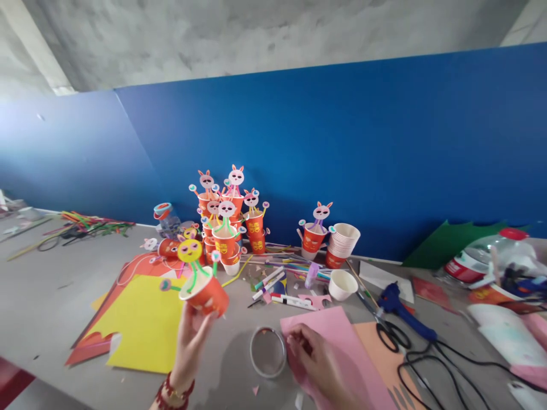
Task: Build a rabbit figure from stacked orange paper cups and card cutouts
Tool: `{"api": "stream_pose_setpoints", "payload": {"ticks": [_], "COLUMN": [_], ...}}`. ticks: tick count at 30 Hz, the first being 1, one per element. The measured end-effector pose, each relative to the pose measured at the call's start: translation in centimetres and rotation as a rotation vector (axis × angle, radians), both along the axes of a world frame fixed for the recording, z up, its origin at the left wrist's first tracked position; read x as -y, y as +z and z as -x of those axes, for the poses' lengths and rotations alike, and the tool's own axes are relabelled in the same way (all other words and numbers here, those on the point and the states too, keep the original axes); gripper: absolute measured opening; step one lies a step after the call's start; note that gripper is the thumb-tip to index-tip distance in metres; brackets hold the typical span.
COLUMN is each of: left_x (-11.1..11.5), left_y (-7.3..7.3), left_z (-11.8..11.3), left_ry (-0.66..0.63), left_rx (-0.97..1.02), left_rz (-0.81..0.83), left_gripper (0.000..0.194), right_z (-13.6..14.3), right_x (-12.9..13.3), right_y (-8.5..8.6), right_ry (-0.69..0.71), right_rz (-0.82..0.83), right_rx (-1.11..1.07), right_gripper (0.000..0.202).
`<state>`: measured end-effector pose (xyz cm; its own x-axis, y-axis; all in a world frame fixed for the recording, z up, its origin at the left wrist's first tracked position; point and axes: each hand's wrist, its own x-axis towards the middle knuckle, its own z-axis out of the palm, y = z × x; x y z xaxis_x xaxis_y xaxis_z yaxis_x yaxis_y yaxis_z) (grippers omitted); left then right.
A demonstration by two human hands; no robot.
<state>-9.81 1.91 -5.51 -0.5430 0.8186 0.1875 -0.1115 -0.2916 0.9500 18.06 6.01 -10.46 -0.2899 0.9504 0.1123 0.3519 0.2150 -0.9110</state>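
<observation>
My left hand (194,333) is wrapped round a red paper cup (208,293), tilted in the air. A yellow rabbit face (190,250) and green stems with round paper ends rise from the cup. Over the pink paper (337,341) is my right hand (310,353), its fingers curled together; whether they pinch anything is too small to tell. A roll of clear tape (268,352) lies just left of my right hand. Behind the held cup stand several similar red cups (225,244) with rabbit faces, some stacked.
Yellow paper (145,319) lies at left. Markers (294,302), a white cup (342,285) and stacked cups (342,245) are toward the back. Scissors (392,335), a blue glue gun (405,316) with a black cord, and a plastic bottle (487,253) lie at right. A blue partition (299,142) borders the table.
</observation>
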Motion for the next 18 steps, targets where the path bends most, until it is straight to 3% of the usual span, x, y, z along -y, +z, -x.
{"api": "stream_pose_setpoints", "payload": {"ticks": [4,10,13,18], "left_x": [-1.3,-3.5,-4.5,-4.2], "left_y": [1.1,1.5,0.7,-2.2], "left_z": [3.8,7.0,7.2,7.2], "left_ry": [0.138,0.169,0.191,0.233], "left_rx": [-0.037,-0.111,-0.151,-0.229], "left_rz": [0.072,0.233,0.296,0.375], "left_gripper": [0.052,0.069,0.074,0.068], "right_z": [0.0,-0.1,-0.2,-0.1], "right_x": [0.0,0.0,-0.1,-0.1], "right_y": [0.6,1.1,1.2,1.2], "right_ry": [0.012,0.047,0.048,0.035], "right_rz": [-0.010,0.016,0.011,-0.005], "right_rx": [-0.023,-0.045,-0.045,-0.022], "right_gripper": [0.035,0.033,0.030,0.030]}}
